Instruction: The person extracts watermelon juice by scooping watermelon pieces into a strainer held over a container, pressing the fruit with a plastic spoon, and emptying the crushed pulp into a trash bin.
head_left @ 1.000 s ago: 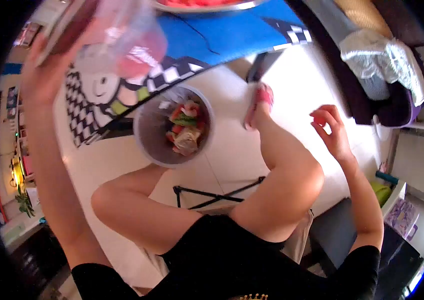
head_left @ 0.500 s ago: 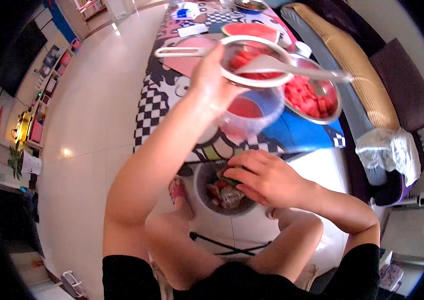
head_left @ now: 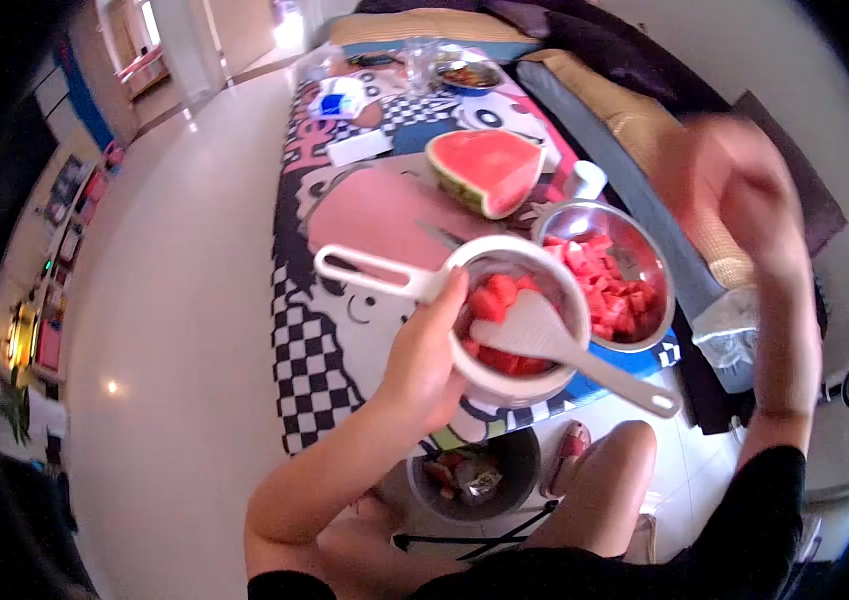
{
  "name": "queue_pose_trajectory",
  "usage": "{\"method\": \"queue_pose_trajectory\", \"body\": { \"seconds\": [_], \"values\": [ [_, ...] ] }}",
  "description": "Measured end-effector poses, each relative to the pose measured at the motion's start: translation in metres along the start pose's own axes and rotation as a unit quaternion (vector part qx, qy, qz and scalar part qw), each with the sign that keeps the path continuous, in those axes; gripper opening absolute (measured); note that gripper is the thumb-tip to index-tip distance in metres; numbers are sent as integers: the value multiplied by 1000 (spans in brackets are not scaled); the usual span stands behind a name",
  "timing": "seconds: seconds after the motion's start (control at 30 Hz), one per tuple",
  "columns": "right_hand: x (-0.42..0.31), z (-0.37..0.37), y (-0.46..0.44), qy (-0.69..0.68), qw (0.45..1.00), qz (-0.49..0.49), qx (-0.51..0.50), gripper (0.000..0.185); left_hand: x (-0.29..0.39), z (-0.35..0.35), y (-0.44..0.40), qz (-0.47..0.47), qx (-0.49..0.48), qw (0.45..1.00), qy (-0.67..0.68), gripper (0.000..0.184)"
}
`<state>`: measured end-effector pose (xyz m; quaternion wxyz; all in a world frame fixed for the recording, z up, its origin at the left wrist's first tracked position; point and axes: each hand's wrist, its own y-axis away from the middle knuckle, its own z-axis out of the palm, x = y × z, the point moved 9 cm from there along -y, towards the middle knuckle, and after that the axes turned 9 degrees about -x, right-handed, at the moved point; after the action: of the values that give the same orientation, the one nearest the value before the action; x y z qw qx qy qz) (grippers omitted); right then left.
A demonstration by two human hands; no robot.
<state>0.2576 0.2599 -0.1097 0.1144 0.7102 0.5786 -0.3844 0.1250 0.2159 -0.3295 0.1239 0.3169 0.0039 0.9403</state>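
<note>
My left hand (head_left: 430,362) grips a white-rimmed strainer (head_left: 493,250) by its side, thumb on the rim near the slotted handle. Inside lie red watermelon chunks (head_left: 497,298), with a pale rice paddle (head_left: 530,335) resting across them, its handle sticking out over the right rim. Whatever is under the strainer is hidden. My right hand (head_left: 730,190), smeared by motion, is raised at the far right, apart from the table; its fingers cannot be made out. Right of the strainer stands a metal bowl (head_left: 657,258) of cut watermelon (head_left: 610,295).
A large watermelon piece (head_left: 490,165) lies beyond the strainer, near a knife (head_left: 440,233) and a white cup (head_left: 585,180). A waste bin (head_left: 520,490) sits below the table edge. A dish of food (head_left: 470,75) stands at the back. The sofa (head_left: 635,125) runs along the right.
My right hand has left the bin and swung up to the far right. The strainer now appears lower and nearer, held in my left hand. My view has tilted up.
</note>
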Motion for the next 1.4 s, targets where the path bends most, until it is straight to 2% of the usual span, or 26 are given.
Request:
{"method": "queue_pose_trajectory", "body": {
  "seconds": [0.07, 0.17, 0.23, 0.27, 0.37, 0.47, 0.57, 0.63, 0.7, 0.77, 0.83, 0.97, 1.0, 1.1, 1.17, 1.23, 1.3, 1.33, 1.37, 1.4],
  "values": [
    [49, -32, -34, 28, 999, 40, 14, 10, -1, 0, 2, -2, -11, 1000, -7, 44],
    [158, -42, -72, -18, 997, 77, 26, 14, -2, -4, 7, -6, 16, 999, -34, 46],
    [216, -27, -92, -27, 992, 117, 32, 17, -4, -2, 8, -17, -7, 1000, -17, 46],
    [236, -13, -102, 25, 991, 133, 0, 21, -3, -2, 10, -20, -5, 1000, -20, 46],
    [273, 26, -133, 141, 972, 168, -89, 36, 3, -3, 12, -6, 16, 999, -30, 45],
    [324, 68, -176, 192, 959, 143, -155, 43, 1, -8, 13, 1, 39, 999, -17, 43],
    [385, 110, -216, 284, 902, 167, -280, 45, -6, -16, 15, -14, 82, 996, -28, 43],
    [421, 120, -233, 321, 873, 197, -310, 47, -3, -12, 12, 16, 48, 998, -39, 47],
    [443, 129, -249, 367, 856, 188, -314, 46, 2, -12, 13, 11, 68, 986, -151, 49],
    [445, 137, -254, 416, 852, 136, -286, 44, 9, -4, 10, 14, 45, 980, -195, 52],
    [460, 149, -257, 441, 832, 140, -308, 43, 14, 4, 6, 25, 29, 973, -226, 53],
    [511, 159, -278, 442, 830, 179, -290, 40, 10, 2, -1, 3, 22, 983, -184, 56],
    [483, 157, -276, 442, 810, 186, -338, 37, 13, 1, -1, 10, 38, 978, -205, 53],
    [432, 126, -278, 393, 832, 238, -312, 32, 12, 0, -4, 20, 14, 971, -236, 57],
    [406, 91, -285, 317, 937, 46, -139, 33, 15, 0, -3, 8, 27, 974, -223, 56],
    [346, 40, -262, 211, 970, 119, -14, 35, 9, -2, -1, 0, 45, 969, -245, 54],
    [300, 3, -229, 225, 967, 116, 34, 31, 5, -3, 1, -5, 61, 970, -235, 52],
    [290, -8, -206, 160, 979, 119, 49, 30, 3, -3, 3, -22, 69, 974, -214, 51],
    [279, -21, -180, 96, 986, 120, 67, 28, 1, -3, 9, -67, 124, 970, -197, 48],
    [268, -29, -155, 64, 988, 121, 70, 30, -3, -7, 10, -28, 119, 979, -165, 47]
  ]
}}
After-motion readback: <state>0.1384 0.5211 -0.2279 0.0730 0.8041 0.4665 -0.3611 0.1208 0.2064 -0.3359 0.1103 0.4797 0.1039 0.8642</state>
